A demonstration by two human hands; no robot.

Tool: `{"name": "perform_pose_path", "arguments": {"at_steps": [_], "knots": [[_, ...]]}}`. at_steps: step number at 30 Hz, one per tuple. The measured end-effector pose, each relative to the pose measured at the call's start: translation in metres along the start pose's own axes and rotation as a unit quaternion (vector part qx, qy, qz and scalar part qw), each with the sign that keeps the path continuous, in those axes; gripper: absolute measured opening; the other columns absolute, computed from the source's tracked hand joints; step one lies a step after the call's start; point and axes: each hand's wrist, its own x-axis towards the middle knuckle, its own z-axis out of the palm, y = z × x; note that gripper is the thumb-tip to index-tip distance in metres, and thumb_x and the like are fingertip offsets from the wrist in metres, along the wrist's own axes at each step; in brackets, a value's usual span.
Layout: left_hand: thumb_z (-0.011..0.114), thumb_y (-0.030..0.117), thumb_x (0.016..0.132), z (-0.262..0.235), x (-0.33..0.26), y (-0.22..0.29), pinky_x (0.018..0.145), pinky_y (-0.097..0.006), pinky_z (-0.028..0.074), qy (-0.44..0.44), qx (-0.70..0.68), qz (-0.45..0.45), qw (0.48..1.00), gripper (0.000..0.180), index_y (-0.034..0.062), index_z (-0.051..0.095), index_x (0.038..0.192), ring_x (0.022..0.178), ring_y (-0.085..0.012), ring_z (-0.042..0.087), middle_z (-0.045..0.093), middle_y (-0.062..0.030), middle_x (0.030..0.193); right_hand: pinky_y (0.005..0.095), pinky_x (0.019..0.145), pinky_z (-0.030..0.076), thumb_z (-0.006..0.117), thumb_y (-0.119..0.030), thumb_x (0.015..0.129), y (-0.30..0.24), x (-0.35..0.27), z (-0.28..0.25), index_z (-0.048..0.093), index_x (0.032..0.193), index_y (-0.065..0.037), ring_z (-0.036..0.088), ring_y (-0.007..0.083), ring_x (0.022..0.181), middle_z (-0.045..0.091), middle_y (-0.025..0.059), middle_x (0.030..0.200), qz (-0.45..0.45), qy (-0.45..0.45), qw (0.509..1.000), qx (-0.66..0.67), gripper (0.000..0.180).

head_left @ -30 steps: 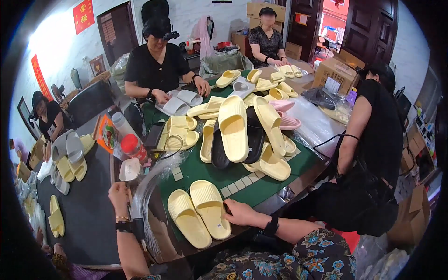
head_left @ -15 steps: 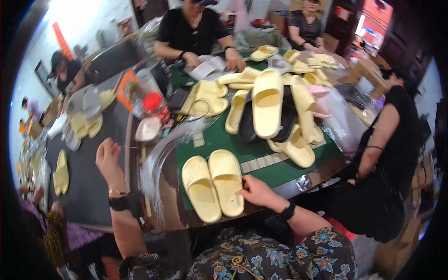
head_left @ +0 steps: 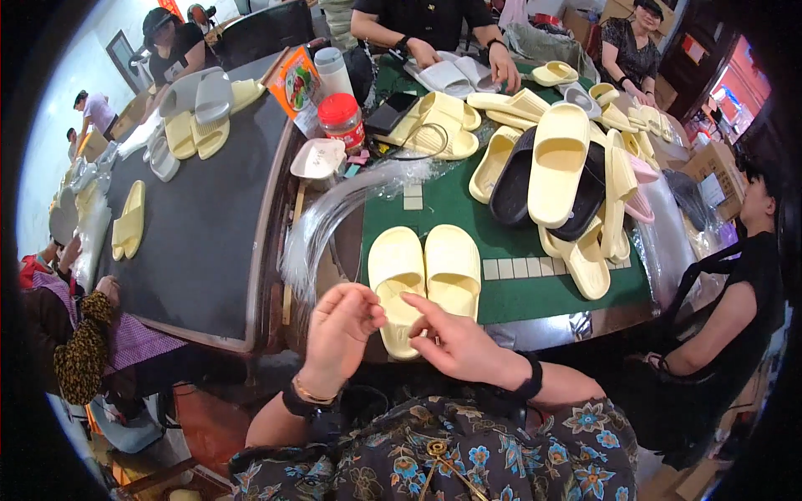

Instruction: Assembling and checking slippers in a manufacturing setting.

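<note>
In front of me, a pair of pale yellow slippers lies side by side on the green mat (head_left: 522,305), the left slipper (head_left: 397,252) and the right slipper (head_left: 452,257) with toes pointing away. My left hand (head_left: 341,328) is raised near the left slipper's heel, thumb and fingers pinched; whatever they hold is too small to make out. Close beside it hovers my right hand (head_left: 458,341), index finger stretched toward the left hand, thumb apart, nothing visible in it. It partly covers the slippers' heels. A bundle of clear plastic strands (head_left: 307,230) curves along the table to the left.
Yellow slippers (head_left: 558,163) and black slippers (head_left: 511,188) are heaped at the right. A red-lidded jar (head_left: 341,117), white tub (head_left: 319,159) and orange packet (head_left: 298,83) stand behind the strands. Another dark table (head_left: 209,225) adjoins at left. Co-workers sit around; one handles grey slippers (head_left: 447,78).
My left hand has come right and in front of the pair from beside the strands. My right hand has left the right slipper and moved toward the left hand. The view has shifted.
</note>
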Motion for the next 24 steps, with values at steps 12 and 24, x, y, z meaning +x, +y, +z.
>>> {"name": "perform_pose_path", "arguments": {"at_steps": [12,24], "knots": [[0.051,0.015,0.097,-0.031,-0.009,0.006,0.050,-0.021,0.047,0.078,0.205,0.034,0.975,0.018,0.0022,0.063,0.095,0.065,-0.0088,0.058,0.061,-0.0034,0.078,0.0426,0.060,0.049,0.061,-0.012,0.085,0.053,-0.028,0.000,0.057,0.083,-0.004,0.060,0.0340,0.068,0.059,0.0142,0.075,-0.072,0.046,0.975,-0.206,0.009],[0.057,0.018,0.090,-0.034,-0.040,-0.028,0.043,-0.021,0.037,-0.087,0.479,-0.307,0.818,0.024,-0.0003,0.065,0.077,0.047,-0.0057,0.048,0.057,-0.0005,0.060,0.0427,0.061,0.050,0.060,-0.014,0.086,0.070,-0.056,-0.003,0.060,0.085,-0.004,0.061,0.0331,0.071,0.061,0.0139,0.076,-0.013,-0.052,0.964,-0.262,0.010]]}}
